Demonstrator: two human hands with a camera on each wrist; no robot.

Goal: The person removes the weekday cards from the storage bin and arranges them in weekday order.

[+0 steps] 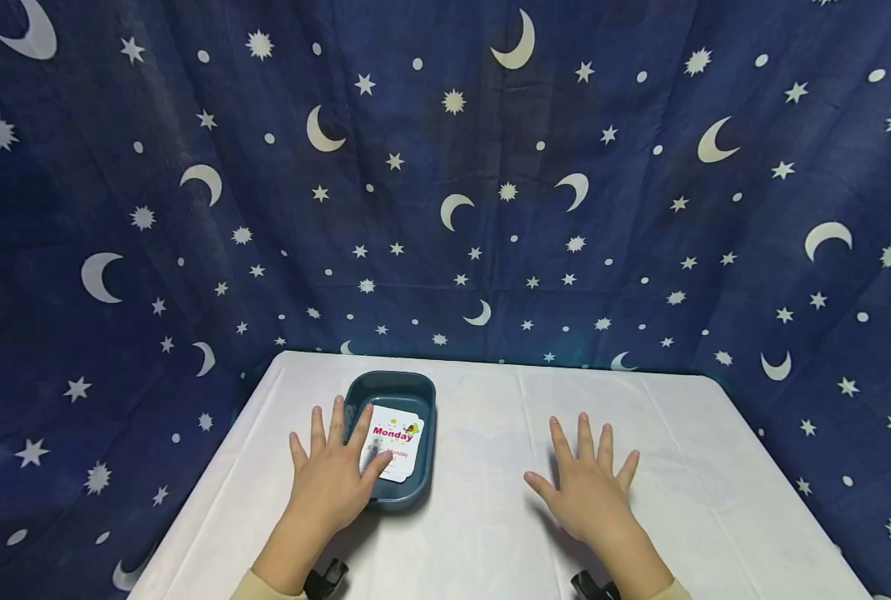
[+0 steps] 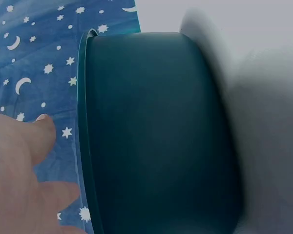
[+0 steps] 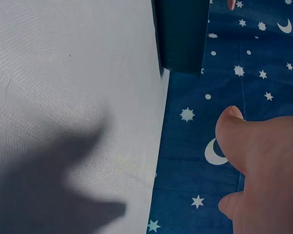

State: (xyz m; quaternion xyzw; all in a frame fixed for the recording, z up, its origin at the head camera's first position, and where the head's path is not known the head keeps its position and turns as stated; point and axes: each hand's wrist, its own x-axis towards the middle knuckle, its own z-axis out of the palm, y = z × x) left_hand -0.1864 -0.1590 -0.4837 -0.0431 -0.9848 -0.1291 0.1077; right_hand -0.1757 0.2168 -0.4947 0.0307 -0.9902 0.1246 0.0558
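Observation:
A dark teal tray (image 1: 427, 442) stands on the left half of the table, and its outer wall (image 2: 156, 131) fills much of the left wrist view. Inside it lies a stack of white cards (image 1: 396, 462); the top one reads "Monday" in pink, with a small colourful picture. My left hand (image 1: 328, 483) hovers with fingers spread over the tray's left side, its thumb and index finger partly covering the cards. Over the table to the right of the tray, my right hand (image 1: 591, 496) is held with spread fingers, holding nothing. Its shadow falls on the cloth below.
A white cloth covers the table (image 1: 490, 417). Behind and along both sides hangs a dark blue curtain (image 1: 445, 167) printed with moons and stars. A black strap mount sits at each wrist.

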